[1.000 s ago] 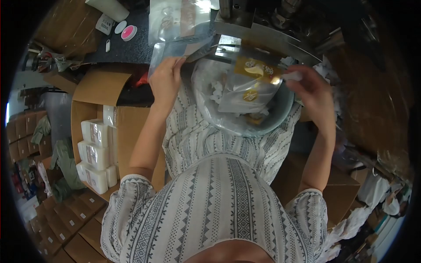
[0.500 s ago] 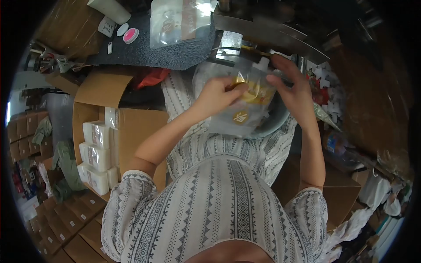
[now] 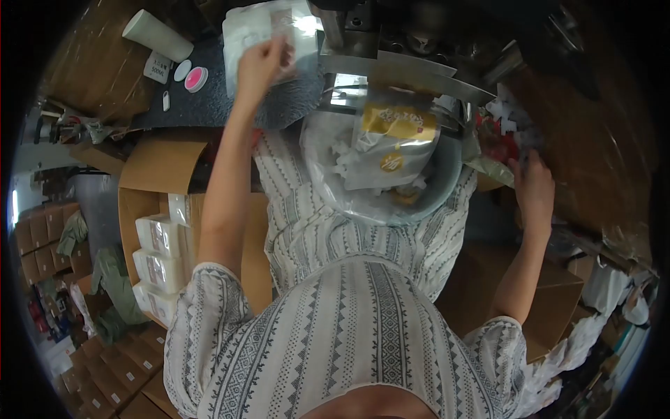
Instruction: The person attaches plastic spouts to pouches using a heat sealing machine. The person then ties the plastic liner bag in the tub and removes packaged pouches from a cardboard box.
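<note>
My left hand [image 3: 262, 61] is over a stack of clear plastic pouches [image 3: 241, 43] at the top left, its fingers curled against the top pouch. Whether it pinches the film is hidden. Out to the right, my right hand [image 3: 534, 185] reaches toward a pile of small white plastic pieces [image 3: 504, 110], fingers somewhat apart, with nothing visible in them. Between my knees, a round basin [image 3: 447, 174] lined with clear plastic holds white pieces. A clear spout pouch [image 3: 391, 143] with a yellow band and a round gold mark lies in it, touched by neither hand.
A metal machine [image 3: 419, 59] stands just beyond the basin. On the dark mat [image 3: 199, 108] are a pink round pot [image 3: 196, 79] and a white lid [image 3: 183, 70]. A white cup [image 3: 157, 35] lies behind. An open cardboard box [image 3: 164, 160] of packed bundles stands at left.
Both hands have left the spout pouch, which now lies in the basin. My left hand has moved up and left to the pouch stack; my right hand has moved right and down.
</note>
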Demonstrator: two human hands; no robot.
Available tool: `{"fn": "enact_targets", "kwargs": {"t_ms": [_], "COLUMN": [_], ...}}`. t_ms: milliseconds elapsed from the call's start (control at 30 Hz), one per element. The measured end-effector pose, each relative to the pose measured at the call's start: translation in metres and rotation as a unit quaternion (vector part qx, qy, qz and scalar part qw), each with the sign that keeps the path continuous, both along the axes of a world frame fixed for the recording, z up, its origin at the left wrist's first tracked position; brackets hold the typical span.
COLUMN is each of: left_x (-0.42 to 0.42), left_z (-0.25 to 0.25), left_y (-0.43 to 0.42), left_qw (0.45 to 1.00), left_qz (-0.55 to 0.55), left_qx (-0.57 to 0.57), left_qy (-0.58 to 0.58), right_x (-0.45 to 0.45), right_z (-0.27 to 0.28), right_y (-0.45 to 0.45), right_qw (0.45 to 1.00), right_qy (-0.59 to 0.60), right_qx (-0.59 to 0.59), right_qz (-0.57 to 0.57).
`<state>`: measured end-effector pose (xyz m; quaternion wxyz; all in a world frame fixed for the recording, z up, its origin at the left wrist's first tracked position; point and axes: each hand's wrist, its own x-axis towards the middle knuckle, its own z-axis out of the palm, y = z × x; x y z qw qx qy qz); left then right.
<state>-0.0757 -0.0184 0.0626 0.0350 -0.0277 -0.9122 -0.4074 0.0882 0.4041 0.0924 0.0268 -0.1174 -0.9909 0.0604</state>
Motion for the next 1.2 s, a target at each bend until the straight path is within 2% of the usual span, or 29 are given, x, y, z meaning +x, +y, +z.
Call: {"fn": "enact_targets", "kwargs": {"t_ms": [33,67,100,133,167,267,333,400,433,500,567,600,633,667,733,767,800,833,867,900,933,1000,1033,1100,1133,1200], "left_x": [-0.023,-0.05,-0.078,-0.091,-0.087,-0.044,-0.021,-0.003,0.004,0.026,0.082,0.098,0.112,0.122,0.131,0.14,0.147,0.153,0.159,0.163,0.166,0.171,0.171,0.172,0.171,0.162], "left_z": [0.005,-0.009,-0.032,-0.051,-0.065,-0.078,-0.076,-0.078,-0.076,-0.068,-0.052,-0.053,-0.054,-0.056,-0.041,-0.032,-0.024,-0.016,-0.01,-0.004,0.002,0.011,0.01,0.004,0.001,-0.005], "left_y": [-0.014,-0.024,-0.031,-0.036,-0.033,-0.009,-0.002,-0.006,-0.012,-0.01,0.011,0.014,0.016,0.016,0.013,0.015,0.017,0.023,0.033,0.042,0.048,0.059,0.061,0.064,0.07,0.085], "left_qw": [0.985,0.985,0.944,0.876,0.875,0.942,0.941,0.94,0.943,0.943,0.921,0.922,0.926,0.929,0.93,0.955,0.974,0.974,0.971,0.964,0.964,0.966,0.966,0.987,0.987,0.979], "left_qz": [0.026,0.023,0.026,0.03,0.032,0.029,0.044,0.063,0.049,0.034,0.01,0.014,-0.02,-0.056,-0.021,0.014,0.05,0.051,0.036,0.021,0.022,-0.051,-0.051,-0.117,-0.116,-0.152], "left_qx": [-0.13,-0.13,-0.236,-0.336,-0.335,-0.265,-0.28,-0.294,-0.273,-0.253,-0.331,-0.332,-0.315,-0.299,-0.288,-0.235,-0.179,-0.18,-0.154,-0.129,-0.13,-0.086,-0.085,-0.057,-0.056,0.096], "left_qy": [0.109,0.108,0.229,0.345,0.347,0.202,0.184,0.159,0.184,0.213,0.203,0.201,0.206,0.211,0.229,0.179,0.129,0.129,0.181,0.232,0.232,0.238,0.238,0.091,0.091,-0.094], "right_x": [-0.002,-0.005,-0.013,-0.019,-0.023,-0.029,-0.028,-0.034,-0.036,-0.036,-0.033,-0.031,-0.028,-0.026,-0.021,-0.019,-0.019,-0.017,-0.018,-0.021,-0.023,-0.025,-0.025,-0.025,-0.024,-0.028], "right_z": [-0.006,-0.014,-0.022,-0.025,-0.025,-0.024,-0.021,-0.027,-0.029,-0.02,-0.006,0.001,0.006,0.011,0.02,0.021,0.023,0.023,0.023,0.023,0.023,0.024,0.025,0.025,0.024,0.017], "right_y": [-0.001,-0.002,-0.003,-0.003,-0.003,-0.006,-0.012,-0.014,-0.016,-0.019,-0.022,-0.024,-0.027,-0.033,-0.052,-0.065,-0.08,-0.095,-0.107,-0.12,-0.128,-0.134,-0.135,-0.131,-0.128,-0.119], "right_qw": [0.999,0.999,1.0,1.0,1.0,0.998,0.988,0.987,0.986,0.986,0.984,0.973,0.959,0.959,0.897,0.897,0.881,0.86,0.86,0.868,0.869,0.859,0.848,0.857,0.862,0.87], "right_qy": [-0.027,-0.029,-0.017,-0.005,-0.002,-0.054,0.006,0.013,0.025,0.028,0.026,0.041,0.053,0.05,0.021,0.02,0.034,0.048,0.049,0.083,0.117,0.111,0.105,0.057,0.009,0.026], "right_qx": [-0.002,-0.002,0.002,0.006,0.006,0.012,-0.14,-0.134,-0.128,-0.149,-0.169,-0.223,-0.277,-0.279,-0.428,-0.428,-0.435,-0.441,-0.442,-0.383,-0.321,-0.313,-0.303,-0.332,-0.36,-0.378], "right_qz": [0.017,0.013,0.018,0.023,0.023,0.014,0.067,0.088,0.108,0.073,0.041,0.033,0.024,0.027,0.107,0.109,0.181,0.25,0.251,0.305,0.357,0.39,0.421,0.39,0.357,0.315]}}
